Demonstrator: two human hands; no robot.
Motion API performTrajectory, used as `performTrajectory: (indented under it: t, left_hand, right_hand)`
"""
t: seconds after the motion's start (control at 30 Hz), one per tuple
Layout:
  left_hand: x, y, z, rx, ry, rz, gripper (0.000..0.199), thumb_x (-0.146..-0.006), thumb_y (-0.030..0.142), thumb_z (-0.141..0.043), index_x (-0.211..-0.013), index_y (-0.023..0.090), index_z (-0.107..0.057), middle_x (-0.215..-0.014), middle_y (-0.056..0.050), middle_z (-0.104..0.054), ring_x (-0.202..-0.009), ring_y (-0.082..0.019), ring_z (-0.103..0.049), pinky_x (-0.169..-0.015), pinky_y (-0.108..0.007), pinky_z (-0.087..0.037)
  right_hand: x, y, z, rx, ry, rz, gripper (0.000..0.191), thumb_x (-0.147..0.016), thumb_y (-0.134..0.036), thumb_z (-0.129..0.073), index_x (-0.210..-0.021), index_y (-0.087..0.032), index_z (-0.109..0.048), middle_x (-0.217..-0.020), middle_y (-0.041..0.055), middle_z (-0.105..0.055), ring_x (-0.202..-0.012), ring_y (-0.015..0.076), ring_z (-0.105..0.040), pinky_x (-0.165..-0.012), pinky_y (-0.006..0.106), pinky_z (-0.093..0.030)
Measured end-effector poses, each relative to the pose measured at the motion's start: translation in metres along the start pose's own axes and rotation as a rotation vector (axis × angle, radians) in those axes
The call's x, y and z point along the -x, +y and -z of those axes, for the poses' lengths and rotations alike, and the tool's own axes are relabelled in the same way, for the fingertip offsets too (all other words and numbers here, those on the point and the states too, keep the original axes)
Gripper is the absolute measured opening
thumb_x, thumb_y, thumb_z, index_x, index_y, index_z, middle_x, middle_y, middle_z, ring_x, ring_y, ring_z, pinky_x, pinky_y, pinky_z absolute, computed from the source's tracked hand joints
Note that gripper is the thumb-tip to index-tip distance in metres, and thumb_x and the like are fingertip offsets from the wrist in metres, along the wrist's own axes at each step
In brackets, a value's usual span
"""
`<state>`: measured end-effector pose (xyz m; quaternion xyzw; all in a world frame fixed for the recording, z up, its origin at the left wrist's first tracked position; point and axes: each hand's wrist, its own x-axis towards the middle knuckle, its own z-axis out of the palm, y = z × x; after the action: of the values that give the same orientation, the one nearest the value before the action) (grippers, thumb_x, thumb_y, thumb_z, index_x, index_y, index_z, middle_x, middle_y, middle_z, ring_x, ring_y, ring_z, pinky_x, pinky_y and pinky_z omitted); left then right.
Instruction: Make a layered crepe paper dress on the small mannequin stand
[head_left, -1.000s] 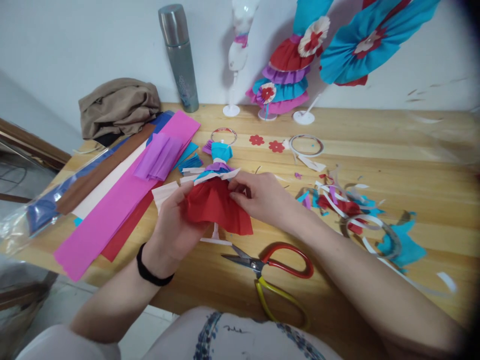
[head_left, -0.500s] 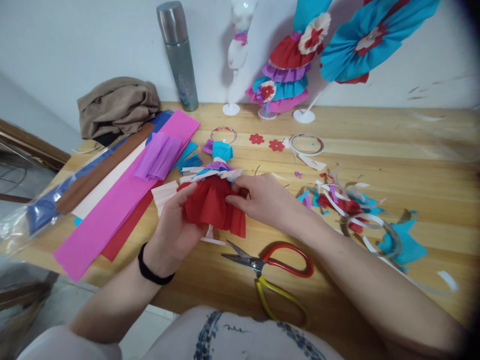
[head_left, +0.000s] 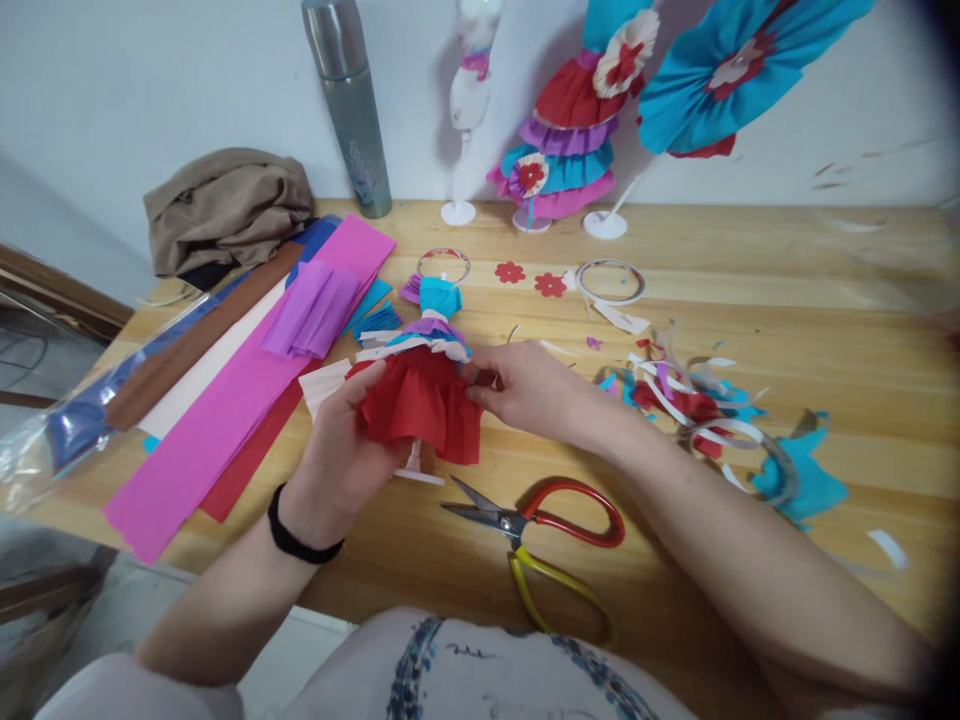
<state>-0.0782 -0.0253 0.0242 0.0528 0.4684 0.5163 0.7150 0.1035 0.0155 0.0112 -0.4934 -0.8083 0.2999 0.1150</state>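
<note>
A small dress form on a white stand (head_left: 411, 474) wears a blue crepe-paper bodice (head_left: 439, 297) with purple, blue and white ruffles below it. Red crepe paper (head_left: 424, 405) hangs gathered round its lower part like a skirt. My left hand (head_left: 349, 440) grips the red paper's left side, thumb on top and the other fingers hidden beneath. At the right upper edge, my right hand (head_left: 517, 388) pinches the same red paper between thumb and fingers. Close in front lie scissors (head_left: 514, 522) with one red and one yellow handle, blades parted.
Folded crepe-paper strips, the largest a pink strip (head_left: 247, 390), lie at left. A steel flask (head_left: 352, 120), brown cloth (head_left: 229, 210) and dressed forms (head_left: 562, 130) line the wall. Red paper flowers (head_left: 511, 272), a tape roll (head_left: 610, 281) and paper scraps (head_left: 686, 395) lie behind and right.
The red paper's right edge and my right hand have shifted slightly, and the skirt spreads more evenly round the form. Both hands keep their hold. The whole view has moved a little.
</note>
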Motion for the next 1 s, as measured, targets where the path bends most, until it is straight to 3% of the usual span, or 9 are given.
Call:
performTrajectory:
  t: [0.33, 0.6, 0.9, 1.0]
  left_hand:
    - [-0.005, 0.004, 0.005, -0.044, -0.002, -0.007, 0.019, -0.091, 0.023, -0.055, -0.087, 0.016, -0.072, -0.091, -0.006, -0.076, -0.080, -0.018, -0.070, -0.070, -0.026, -0.059]
    - [-0.004, 0.009, -0.001, 0.007, 0.057, -0.008, 0.025, -0.094, 0.019, -0.047, -0.081, 0.016, -0.068, -0.074, -0.004, -0.073, -0.065, -0.015, -0.069, -0.061, -0.024, -0.058]
    - [-0.011, 0.016, 0.000, 0.048, 0.105, -0.019, 0.022, -0.093, 0.017, -0.046, -0.080, 0.015, -0.064, -0.068, -0.004, -0.070, -0.058, -0.015, -0.068, -0.056, -0.024, -0.057]
    - [-0.017, 0.018, 0.004, 0.039, 0.112, -0.025, 0.018, -0.092, 0.017, -0.048, -0.085, 0.014, -0.063, -0.070, -0.005, -0.071, -0.059, -0.016, -0.069, -0.058, -0.025, -0.058]
  right_hand:
    - [-0.003, 0.001, -0.001, 0.082, -0.063, -0.017, 0.020, -0.084, -0.014, -0.055, -0.084, -0.016, -0.075, -0.072, 0.0045, -0.069, -0.064, 0.0142, -0.056, -0.061, 0.027, -0.032]
    - [-0.001, -0.002, -0.003, 0.177, -0.102, -0.007, 0.025, -0.088, -0.017, -0.052, -0.086, -0.018, -0.076, -0.083, 0.0092, -0.073, -0.070, 0.0188, -0.061, -0.059, 0.030, -0.030]
    - [0.002, -0.002, -0.002, 0.240, -0.008, -0.050, 0.017, -0.088, -0.020, -0.055, -0.087, -0.021, -0.072, -0.079, 0.0081, -0.072, -0.075, 0.0235, -0.065, -0.057, 0.032, -0.027]
    - [0.001, -0.003, -0.002, 0.242, 0.030, -0.038, 0.013, -0.086, -0.022, -0.059, -0.095, -0.021, -0.069, -0.088, 0.0083, -0.073, -0.081, 0.0253, -0.066, -0.060, 0.032, -0.031]
